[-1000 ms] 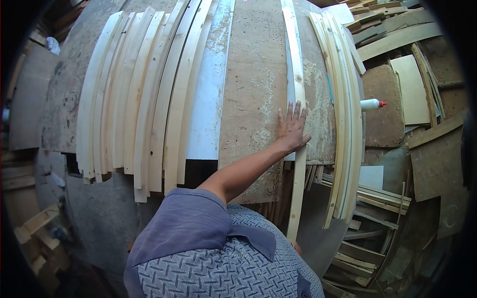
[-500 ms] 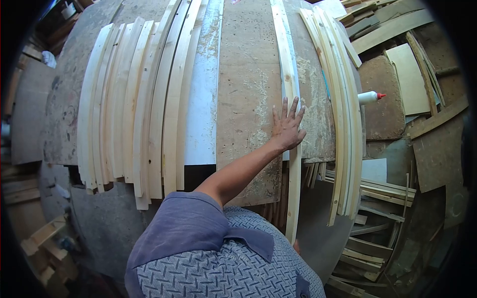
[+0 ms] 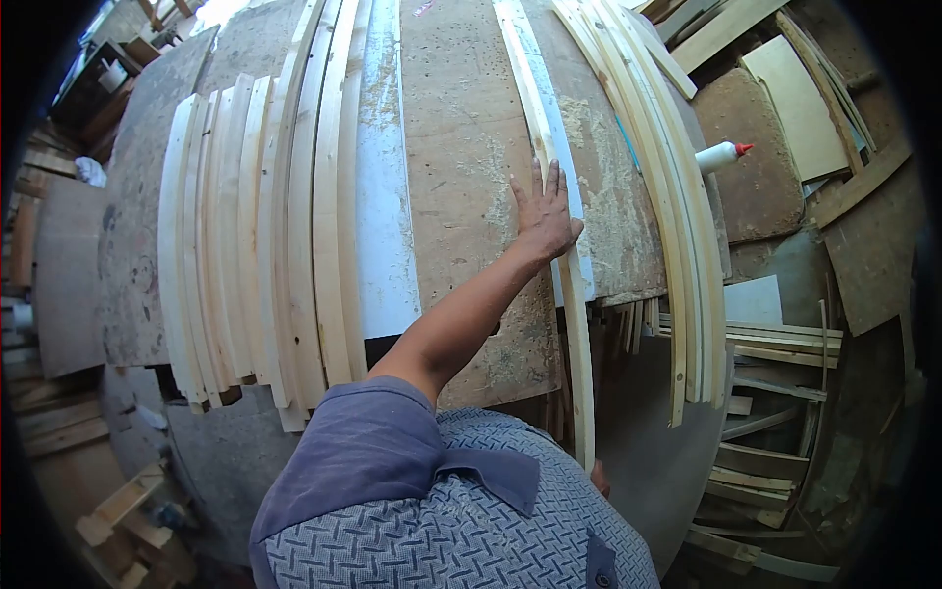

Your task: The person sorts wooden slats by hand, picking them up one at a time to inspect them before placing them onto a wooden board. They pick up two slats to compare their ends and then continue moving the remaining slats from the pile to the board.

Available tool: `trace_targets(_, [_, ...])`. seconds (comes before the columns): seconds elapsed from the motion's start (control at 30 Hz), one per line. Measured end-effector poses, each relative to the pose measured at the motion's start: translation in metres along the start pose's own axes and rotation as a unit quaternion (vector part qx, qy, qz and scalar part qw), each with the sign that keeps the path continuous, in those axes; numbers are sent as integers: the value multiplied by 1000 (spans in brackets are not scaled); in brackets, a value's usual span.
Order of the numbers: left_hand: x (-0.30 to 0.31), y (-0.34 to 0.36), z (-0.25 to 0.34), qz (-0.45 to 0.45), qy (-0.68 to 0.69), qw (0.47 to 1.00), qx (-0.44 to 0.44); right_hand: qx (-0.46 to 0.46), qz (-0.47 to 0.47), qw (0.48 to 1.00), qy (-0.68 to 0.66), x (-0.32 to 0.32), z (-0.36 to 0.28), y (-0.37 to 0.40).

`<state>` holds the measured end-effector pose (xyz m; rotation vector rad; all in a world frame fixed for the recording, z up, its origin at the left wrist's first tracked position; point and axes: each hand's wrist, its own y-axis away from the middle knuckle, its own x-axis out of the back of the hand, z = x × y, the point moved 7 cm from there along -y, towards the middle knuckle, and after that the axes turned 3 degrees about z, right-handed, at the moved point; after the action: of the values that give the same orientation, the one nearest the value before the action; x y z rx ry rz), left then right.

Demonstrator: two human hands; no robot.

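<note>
A long, narrow pale wooden strip (image 3: 577, 344) runs away from me over the right half of the workbench, its near end jutting past the bench edge. My left hand (image 3: 547, 211) rests on it partway along, fingers stretched out and the index finger spread to the left. By the near end of the strip, my right hand (image 3: 601, 478) shows only in part beside my shirt. Its fingers are mostly hidden, so its grip cannot be made out. Beneath the strip lies a white board (image 3: 586, 270).
Several wooden strips (image 3: 235, 236) lie side by side on the left of the workbench (image 3: 471, 196). More strips (image 3: 677, 226) line its right side, near a white bottle with a red cap (image 3: 721, 157). Scrap wood (image 3: 765, 353) is stacked on the right.
The view has shifted and tilted. My left hand's fingers have drawn closer together on the strip. More of my right hand shows at the near end.
</note>
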<state>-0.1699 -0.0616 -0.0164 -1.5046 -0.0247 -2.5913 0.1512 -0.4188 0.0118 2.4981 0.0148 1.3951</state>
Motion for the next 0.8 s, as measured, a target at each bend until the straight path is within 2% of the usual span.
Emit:
trace_targets(0.07, [0,0,0,-3,-3,1000,3,-37,-21,999,24,2,-7,-2])
trace_targets(0.17, [-1,0,-1,0,-5,1000,1,-36,-22,998,54,-4,7,-2])
trace_targets(0.4, [0,1,-1,-11,-20,1000,-4,-55,-9,998,12,-3,-6,-1])
trace_targets(0.57, [-5,-2,-3,-3,-37,999,-7,-21,-7,1000,2,-15,17,-4])
trace_targets(0.7, [-7,0,-3,-4,-40,999,-8,-36,-16,999,-7,-14,8,-3])
trace_targets(0.8, [-10,-1,-5,2,-52,999,-9,-3,-8,1000,-17,-18,14,-5])
